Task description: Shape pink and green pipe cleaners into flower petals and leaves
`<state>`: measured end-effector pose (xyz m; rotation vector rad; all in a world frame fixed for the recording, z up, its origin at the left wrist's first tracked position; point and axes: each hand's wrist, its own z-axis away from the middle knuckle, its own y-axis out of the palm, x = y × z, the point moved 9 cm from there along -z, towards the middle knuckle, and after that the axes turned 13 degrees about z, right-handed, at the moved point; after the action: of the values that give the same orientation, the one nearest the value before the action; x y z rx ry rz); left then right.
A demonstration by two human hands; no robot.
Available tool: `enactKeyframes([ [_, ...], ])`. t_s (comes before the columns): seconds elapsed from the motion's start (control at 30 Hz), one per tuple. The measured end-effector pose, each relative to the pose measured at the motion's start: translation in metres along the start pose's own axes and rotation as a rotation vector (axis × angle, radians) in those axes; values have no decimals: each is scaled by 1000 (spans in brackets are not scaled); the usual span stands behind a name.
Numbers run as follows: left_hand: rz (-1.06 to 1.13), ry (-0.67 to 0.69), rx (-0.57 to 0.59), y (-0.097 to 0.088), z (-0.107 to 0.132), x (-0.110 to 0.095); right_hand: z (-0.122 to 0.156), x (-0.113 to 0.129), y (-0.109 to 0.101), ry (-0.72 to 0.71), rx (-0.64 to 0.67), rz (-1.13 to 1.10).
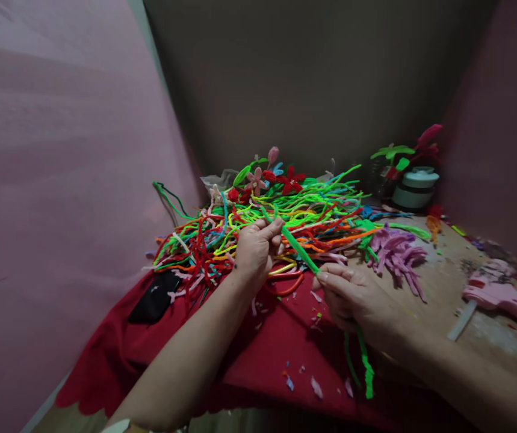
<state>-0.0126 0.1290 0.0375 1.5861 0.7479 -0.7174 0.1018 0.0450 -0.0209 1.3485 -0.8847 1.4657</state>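
Note:
Bright green pipe cleaners (300,249) stretch side by side between my two hands, slanting down to the right. My left hand (258,246) pinches their upper end, where short tips stick out past the fingers. Around their lower part my right hand (346,294) is closed, and loose green tails hang below it, one of them kinked at its end. Just behind my left hand lies a big tangled heap of pipe cleaners (325,201) in green, red, orange, yellow and pink. Red-handled scissors or a similar tool (285,275) lie partly hidden beside my left hand.
Fuzzy flowers (292,180) stand at the back of the heap. A black phone (155,297) lies left on the red cloth (258,361). To the right are twisted purple pieces (396,255), a pale green jar (416,187) and a pink glue gun (506,294). Walls enclose the table.

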Motion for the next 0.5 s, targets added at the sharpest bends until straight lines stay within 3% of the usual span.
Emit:
enactKeyframes([
  [0.13,-184,84,31,-1,-1,-9,-1,-2,-1,2,-6,20],
  [0.5,184,-70,-31,-7,-8,-8,-1,-2,5,14,-2,12],
])
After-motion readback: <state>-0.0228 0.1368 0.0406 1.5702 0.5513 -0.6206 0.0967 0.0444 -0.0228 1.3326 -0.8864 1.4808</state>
